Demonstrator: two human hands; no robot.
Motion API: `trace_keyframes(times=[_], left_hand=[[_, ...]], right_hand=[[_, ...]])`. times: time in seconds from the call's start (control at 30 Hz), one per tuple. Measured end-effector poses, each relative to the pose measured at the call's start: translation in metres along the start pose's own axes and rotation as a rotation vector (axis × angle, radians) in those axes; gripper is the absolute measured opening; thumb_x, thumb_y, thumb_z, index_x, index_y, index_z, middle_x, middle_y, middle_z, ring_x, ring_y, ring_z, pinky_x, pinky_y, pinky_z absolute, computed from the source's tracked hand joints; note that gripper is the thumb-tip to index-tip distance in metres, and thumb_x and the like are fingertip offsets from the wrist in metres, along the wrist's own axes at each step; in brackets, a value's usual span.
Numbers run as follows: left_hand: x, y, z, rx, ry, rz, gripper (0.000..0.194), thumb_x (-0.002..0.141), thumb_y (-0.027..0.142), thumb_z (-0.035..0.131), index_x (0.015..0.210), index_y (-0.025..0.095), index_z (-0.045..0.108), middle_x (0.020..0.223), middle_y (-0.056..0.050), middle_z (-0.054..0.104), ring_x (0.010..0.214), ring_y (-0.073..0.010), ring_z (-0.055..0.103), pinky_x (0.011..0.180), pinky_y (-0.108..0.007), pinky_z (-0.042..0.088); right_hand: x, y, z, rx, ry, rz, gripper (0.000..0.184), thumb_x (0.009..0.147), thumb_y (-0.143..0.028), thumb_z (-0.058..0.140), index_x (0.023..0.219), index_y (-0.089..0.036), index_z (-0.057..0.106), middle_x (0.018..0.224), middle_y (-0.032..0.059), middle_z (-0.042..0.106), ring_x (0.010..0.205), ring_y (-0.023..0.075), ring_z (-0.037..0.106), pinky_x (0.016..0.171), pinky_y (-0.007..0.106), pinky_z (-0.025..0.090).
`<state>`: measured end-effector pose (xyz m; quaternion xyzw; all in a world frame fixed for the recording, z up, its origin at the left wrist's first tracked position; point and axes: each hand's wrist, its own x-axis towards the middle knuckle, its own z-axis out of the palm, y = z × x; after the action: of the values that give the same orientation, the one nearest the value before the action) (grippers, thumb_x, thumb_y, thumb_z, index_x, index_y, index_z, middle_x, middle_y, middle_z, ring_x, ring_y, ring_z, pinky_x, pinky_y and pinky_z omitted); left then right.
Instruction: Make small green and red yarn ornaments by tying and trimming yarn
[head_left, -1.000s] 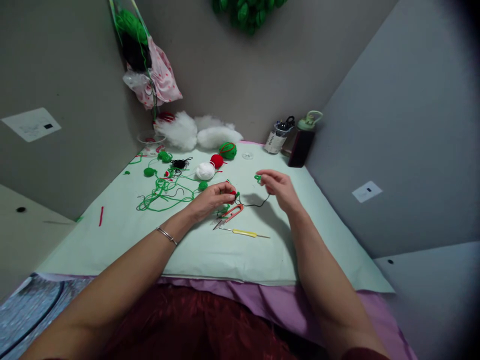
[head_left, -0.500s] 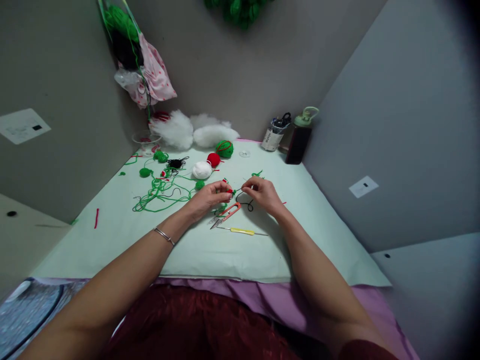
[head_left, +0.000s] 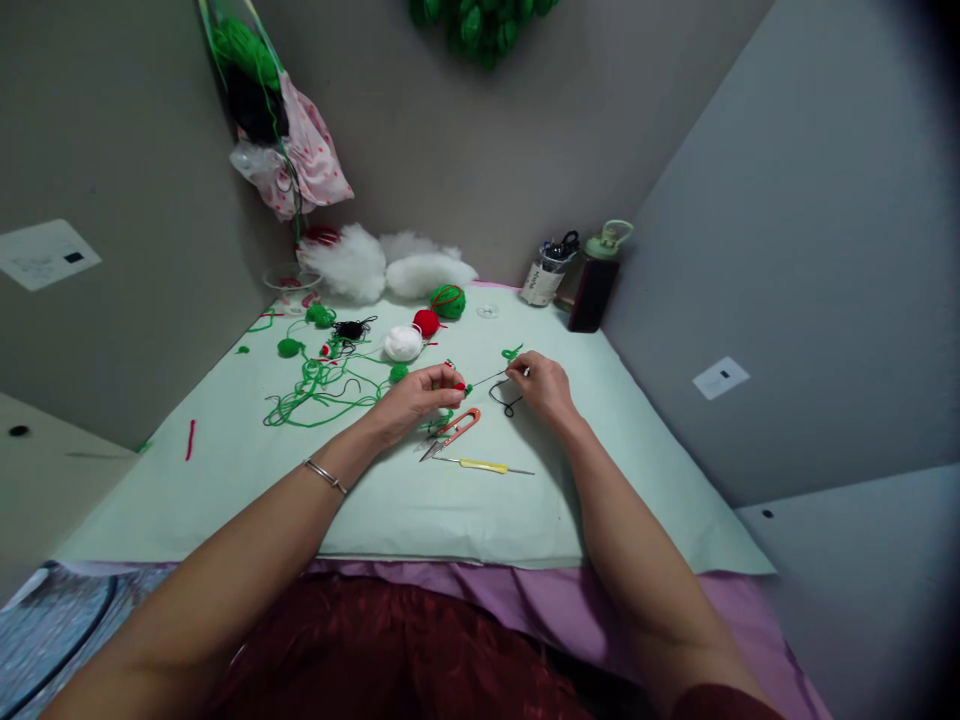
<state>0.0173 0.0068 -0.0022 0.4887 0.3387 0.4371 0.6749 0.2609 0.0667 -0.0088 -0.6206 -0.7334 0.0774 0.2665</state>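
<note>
My left hand (head_left: 429,392) is closed in a pinch on a small red and green crocheted piece (head_left: 460,387), part of which the fingers hide. To its right, my right hand (head_left: 541,385) pinches black yarn (head_left: 491,378), which runs taut from the piece to the fingertips. Whether a needle is also in those fingers is too small to tell. A loose loop of the yarn hangs below the right fingers. Just under the hands lie orange thread snips (head_left: 457,430) and a yellow-handled crochet hook (head_left: 484,466).
A white yarn ball (head_left: 403,343), a red ball (head_left: 426,323) and a green ball (head_left: 448,301) lie beyond my hands. Tangled green yarn (head_left: 322,395) spreads at left. White stuffing (head_left: 349,265), a pen cup (head_left: 543,280) and a bottle (head_left: 596,285) stand along the back.
My right hand has moved to the right, away from the left, and the black strand between them is longer. My left hand stays nearly where it was with the crocheted piece.
</note>
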Motion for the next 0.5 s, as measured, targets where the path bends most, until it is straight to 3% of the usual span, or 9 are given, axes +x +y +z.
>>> trace_keyframes(times=[0.3, 0.43, 0.5], left_hand=[[-0.001, -0.001, 0.000, 0.004, 0.010, -0.020, 0.026, 0.068, 0.028, 0.083, 0.087, 0.019, 0.067, 0.088, 0.000, 0.060, 0.079, -0.0126, 0.059, 0.079, -0.030, 0.046], [0.000, -0.001, -0.002, 0.002, 0.021, 0.000, 0.030, 0.073, 0.032, 0.082, 0.093, 0.019, 0.063, 0.086, 0.000, 0.063, 0.078, -0.0122, 0.061, 0.082, -0.030, 0.047], [0.000, -0.001, -0.002, -0.002, 0.030, -0.003, 0.031, 0.077, 0.035, 0.080, 0.096, 0.020, 0.060, 0.083, 0.000, 0.065, 0.077, -0.0124, 0.062, 0.082, -0.030, 0.047]], right_hand=[[0.003, 0.010, -0.005, -0.051, -0.031, 0.055, 0.013, 0.085, -0.021, 0.061, 0.087, -0.023, 0.074, 0.094, 0.0028, 0.074, 0.085, 0.0211, 0.063, 0.074, 0.031, 0.041], [0.003, 0.012, -0.006, -0.050, -0.010, -0.026, 0.032, 0.080, -0.008, 0.053, 0.101, -0.021, 0.073, 0.102, 0.0062, 0.071, 0.086, 0.0199, 0.062, 0.075, 0.030, 0.043], [0.000, 0.004, -0.008, 0.085, 0.011, -0.102, 0.035, 0.081, -0.007, 0.052, 0.106, -0.020, 0.073, 0.102, 0.0061, 0.069, 0.081, 0.0170, 0.060, 0.074, 0.029, 0.043]])
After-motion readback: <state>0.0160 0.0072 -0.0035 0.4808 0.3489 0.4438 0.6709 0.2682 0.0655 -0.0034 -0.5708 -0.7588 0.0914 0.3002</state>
